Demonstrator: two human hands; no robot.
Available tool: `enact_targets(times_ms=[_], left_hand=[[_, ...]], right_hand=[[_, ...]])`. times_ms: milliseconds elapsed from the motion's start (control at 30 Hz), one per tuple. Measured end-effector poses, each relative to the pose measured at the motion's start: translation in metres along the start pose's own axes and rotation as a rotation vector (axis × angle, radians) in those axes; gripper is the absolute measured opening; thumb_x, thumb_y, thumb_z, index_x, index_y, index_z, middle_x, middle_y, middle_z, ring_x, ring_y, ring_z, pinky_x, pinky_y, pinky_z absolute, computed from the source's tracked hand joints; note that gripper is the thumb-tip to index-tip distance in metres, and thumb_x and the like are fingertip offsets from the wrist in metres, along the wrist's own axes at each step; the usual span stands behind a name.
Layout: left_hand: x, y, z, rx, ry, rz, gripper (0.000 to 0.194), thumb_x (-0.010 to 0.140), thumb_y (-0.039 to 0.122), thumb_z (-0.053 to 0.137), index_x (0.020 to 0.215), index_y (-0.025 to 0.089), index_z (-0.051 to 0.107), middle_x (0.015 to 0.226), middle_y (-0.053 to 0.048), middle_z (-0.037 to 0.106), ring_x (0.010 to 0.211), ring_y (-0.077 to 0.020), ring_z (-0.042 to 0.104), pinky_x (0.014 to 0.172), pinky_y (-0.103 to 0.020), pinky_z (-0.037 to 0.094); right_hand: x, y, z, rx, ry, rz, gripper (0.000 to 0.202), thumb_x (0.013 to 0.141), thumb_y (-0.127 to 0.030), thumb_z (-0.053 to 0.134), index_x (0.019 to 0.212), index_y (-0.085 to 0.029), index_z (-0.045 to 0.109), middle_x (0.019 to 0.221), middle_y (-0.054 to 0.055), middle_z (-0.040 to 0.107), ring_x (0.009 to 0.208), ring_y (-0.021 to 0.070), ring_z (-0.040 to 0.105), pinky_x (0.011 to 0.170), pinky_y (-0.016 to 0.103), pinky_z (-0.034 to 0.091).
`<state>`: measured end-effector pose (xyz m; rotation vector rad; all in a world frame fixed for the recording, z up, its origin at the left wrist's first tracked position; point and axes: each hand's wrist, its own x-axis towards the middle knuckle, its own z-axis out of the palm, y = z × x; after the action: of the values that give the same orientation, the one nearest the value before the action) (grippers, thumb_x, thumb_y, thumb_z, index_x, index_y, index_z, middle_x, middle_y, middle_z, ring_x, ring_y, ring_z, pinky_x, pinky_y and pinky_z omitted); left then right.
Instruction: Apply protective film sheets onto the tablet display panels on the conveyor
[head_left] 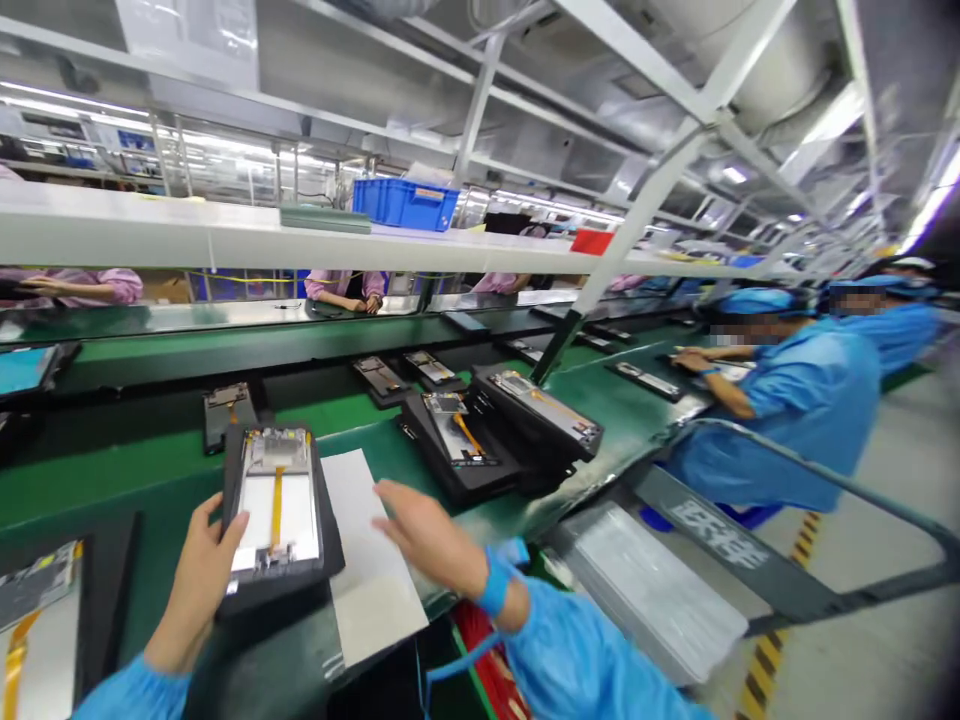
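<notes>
My left hand (196, 575) grips the left edge of a black tray holding an open device (259, 500) with a silver back and an orange ribbon cable. The thumb lies over the device's edge. My right hand (424, 530), wearing a blue wrist strap, hovers over a white sheet (367, 550) with its fingers stretched out and nothing in them. That sheet lies on the green bench right beside the black tray. Beyond my right hand, another opened device (457, 430) rests on stacked black trays.
More opened devices stand on the green conveyor (315, 395). One device (45, 620) is at lower left. A slanted metal post (630, 220) rises from the bench. At right are a clear plastic container (652, 585), a cart handle (862, 490) and people in blue. Others sit opposite.
</notes>
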<state>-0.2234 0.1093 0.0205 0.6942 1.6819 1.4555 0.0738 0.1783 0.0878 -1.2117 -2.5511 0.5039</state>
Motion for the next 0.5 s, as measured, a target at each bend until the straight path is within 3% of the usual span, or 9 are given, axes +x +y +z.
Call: enact_targets(times_ms=[67, 133, 267, 333, 400, 500], left_hand=[[0.056, 0.023, 0.042, 0.055, 0.079, 0.080, 0.057, 0.090, 0.032, 0.064, 0.140, 0.016, 0.043, 0.105, -0.012, 0.073, 0.085, -0.0220, 0.073, 0.079, -0.037, 0.059], [0.115, 0.040, 0.089, 0.100, 0.136, 0.116, 0.055, 0.092, 0.029, 0.061, 0.140, 0.011, 0.042, 0.117, -0.016, 0.069, 0.102, -0.0223, 0.070, 0.090, -0.037, 0.056], [0.210, 0.051, 0.166, 0.211, 0.176, 0.148, 0.049, 0.093, 0.030, 0.062, 0.136, 0.013, 0.048, 0.135, -0.017, 0.057, 0.123, -0.0274, 0.057, 0.105, -0.049, 0.047], [0.238, 0.045, 0.187, 0.280, 0.144, 0.198, 0.042, 0.092, 0.030, 0.063, 0.130, 0.015, 0.055, 0.137, -0.015, 0.055, 0.127, -0.0305, 0.054, 0.106, -0.056, 0.043], [0.252, 0.033, 0.195, 0.350, 0.091, 0.284, 0.036, 0.089, 0.024, 0.063, 0.122, 0.011, 0.060, 0.138, -0.019, 0.053, 0.134, -0.0359, 0.046, 0.111, -0.060, 0.036], [0.251, 0.012, 0.187, 0.439, -0.013, 0.453, 0.032, 0.082, 0.016, 0.062, 0.112, 0.007, 0.065, 0.142, -0.025, 0.048, 0.143, -0.0391, 0.033, 0.118, -0.058, 0.026]], right_hand=[[0.047, 0.029, -0.035, -0.171, -0.011, 0.131, 0.046, 0.098, -0.028, 0.056, 0.142, -0.012, 0.051, 0.141, 0.017, 0.058, 0.133, 0.0275, 0.053, 0.114, 0.039, 0.040], [0.103, 0.057, -0.050, -0.234, -0.019, 0.236, 0.047, 0.098, -0.029, 0.057, 0.140, -0.008, 0.052, 0.138, 0.021, 0.059, 0.130, 0.0292, 0.055, 0.111, 0.039, 0.042], [0.206, 0.106, -0.035, -0.296, 0.022, 0.444, 0.050, 0.094, -0.032, 0.065, 0.134, -0.005, 0.054, 0.138, 0.029, 0.054, 0.128, 0.0357, 0.055, 0.106, 0.045, 0.043], [0.243, 0.128, -0.019, -0.326, 0.056, 0.548, 0.060, 0.091, -0.036, 0.069, 0.137, -0.004, 0.050, 0.147, 0.032, 0.044, 0.138, 0.0396, 0.044, 0.108, 0.049, 0.039], [0.269, 0.149, -0.007, -0.345, 0.074, 0.648, 0.069, 0.088, -0.040, 0.072, 0.141, -0.004, 0.046, 0.152, 0.034, 0.035, 0.143, 0.0434, 0.034, 0.108, 0.055, 0.037], [0.295, 0.175, 0.003, -0.352, 0.058, 0.741, 0.063, 0.089, -0.044, 0.071, 0.138, -0.010, 0.050, 0.149, 0.027, 0.042, 0.137, 0.0411, 0.043, 0.104, 0.059, 0.041]])
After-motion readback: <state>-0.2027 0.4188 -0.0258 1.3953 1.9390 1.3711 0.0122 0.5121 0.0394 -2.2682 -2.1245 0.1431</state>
